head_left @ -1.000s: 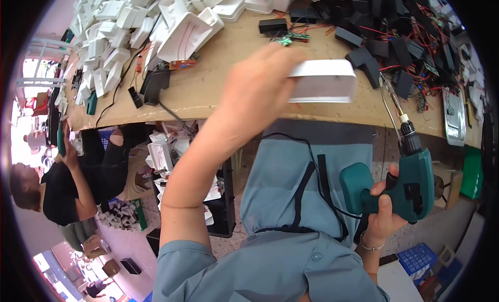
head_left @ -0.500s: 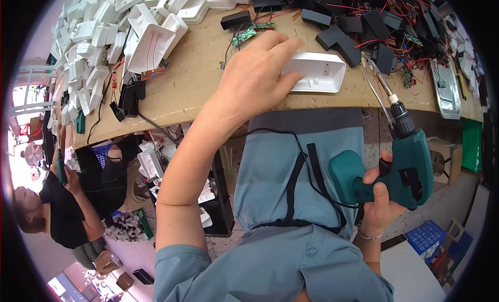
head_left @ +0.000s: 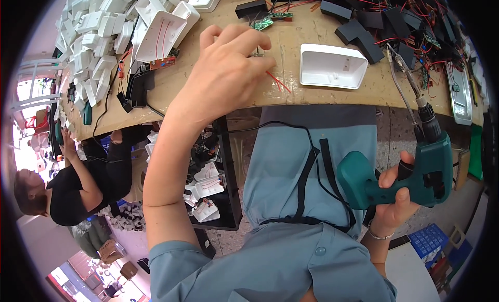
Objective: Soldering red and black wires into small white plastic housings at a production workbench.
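Observation:
My left hand (head_left: 228, 68) hovers over the bench with curled fingers, thumb and forefinger tips apart and no object visibly gripped. Thin red wires (head_left: 278, 82) show just beside its thumb; their other end is hidden by the hand. To the right, a white plastic housing (head_left: 332, 68) lies untouched, its hollow side facing me. My right hand (head_left: 397, 203) grips a green soldering gun (head_left: 434, 166), whose metal tip and feed tube point up towards the bench. A small green circuit board (head_left: 262, 23) lies beyond my left fingers, beside a black box (head_left: 251, 9).
White housings (head_left: 96, 42) are heaped at the left, and black boxes with red wires (head_left: 395, 21) at the back right. A metal tray (head_left: 457, 96) stands at the right edge. A black cord (head_left: 270, 123) crosses my lap. Another person (head_left: 78, 187) sits at the left.
My left hand has let go of the white housing and moved left, leaving it on the bench. Red wires now show by the thumb. My right hand keeps hold of the soldering gun.

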`<state>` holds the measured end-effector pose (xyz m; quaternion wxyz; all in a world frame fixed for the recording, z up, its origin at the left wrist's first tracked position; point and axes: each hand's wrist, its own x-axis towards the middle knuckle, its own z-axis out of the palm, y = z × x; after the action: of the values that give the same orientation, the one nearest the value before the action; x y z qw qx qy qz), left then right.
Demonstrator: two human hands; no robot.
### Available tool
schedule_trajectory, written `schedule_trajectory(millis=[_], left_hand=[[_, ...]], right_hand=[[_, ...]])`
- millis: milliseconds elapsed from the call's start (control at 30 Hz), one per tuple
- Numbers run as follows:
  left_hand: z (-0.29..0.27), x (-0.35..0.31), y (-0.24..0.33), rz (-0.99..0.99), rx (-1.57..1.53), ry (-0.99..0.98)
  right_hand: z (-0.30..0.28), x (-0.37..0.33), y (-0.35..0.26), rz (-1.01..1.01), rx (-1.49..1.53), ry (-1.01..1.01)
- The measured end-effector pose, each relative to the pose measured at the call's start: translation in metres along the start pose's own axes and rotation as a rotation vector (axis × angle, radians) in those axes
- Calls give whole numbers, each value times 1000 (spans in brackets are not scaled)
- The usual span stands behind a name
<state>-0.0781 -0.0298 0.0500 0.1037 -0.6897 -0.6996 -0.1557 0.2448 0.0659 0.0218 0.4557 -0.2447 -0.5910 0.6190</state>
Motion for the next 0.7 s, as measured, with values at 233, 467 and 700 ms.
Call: schedule_trajectory(millis=[233,467,700], left_hand=[[5,12,-14,86,-137,-188],[11,4,-12,107,-104,-148],[21,-19,15,-87,-535,122]], right_hand=[[7,0,-1,14,0,-18],[9,0,0,15,-9,-16],[16,12,4,98,64,-42]])
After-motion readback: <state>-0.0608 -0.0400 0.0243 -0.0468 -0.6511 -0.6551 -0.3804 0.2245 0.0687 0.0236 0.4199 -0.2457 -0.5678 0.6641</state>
